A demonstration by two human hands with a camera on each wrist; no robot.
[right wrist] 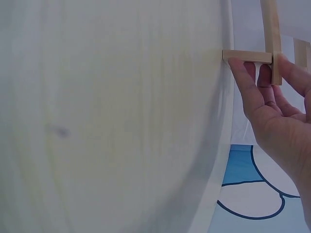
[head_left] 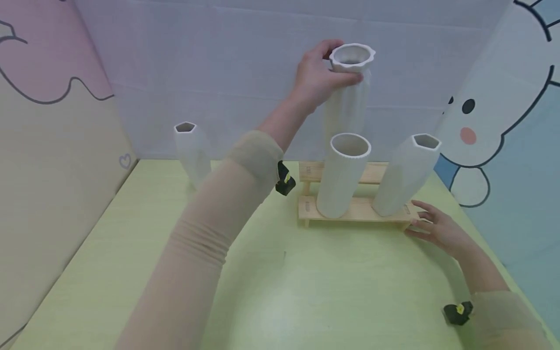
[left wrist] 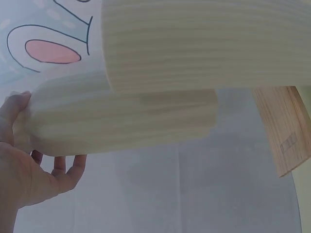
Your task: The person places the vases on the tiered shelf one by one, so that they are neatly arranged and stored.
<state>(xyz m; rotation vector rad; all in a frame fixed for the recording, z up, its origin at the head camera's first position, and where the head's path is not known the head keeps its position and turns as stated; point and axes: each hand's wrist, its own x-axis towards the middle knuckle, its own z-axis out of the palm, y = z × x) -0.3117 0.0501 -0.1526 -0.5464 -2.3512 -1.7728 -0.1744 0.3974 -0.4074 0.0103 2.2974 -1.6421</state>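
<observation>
My left hand (head_left: 316, 75) grips a white vase (head_left: 350, 104) with a wavy rim, thumb and fingers around its neck. That vase is upright behind the front row; in the left wrist view its base is apart from the wooden board (left wrist: 284, 131). A two-step wooden rack (head_left: 359, 210) stands on the table. On its lower step are a round ribbed white vase (head_left: 343, 180) and, at the right, a white vase with an angular mouth (head_left: 402, 177). My right hand (head_left: 446, 234) pinches the right end of the lower step between thumb and fingers.
Another white vase with an angular mouth (head_left: 192, 150) stands at the back left of the pale green table (head_left: 332, 282), partly behind my left sleeve. A white cloth wall (head_left: 245, 73) rises at the back, with printed panels on both sides.
</observation>
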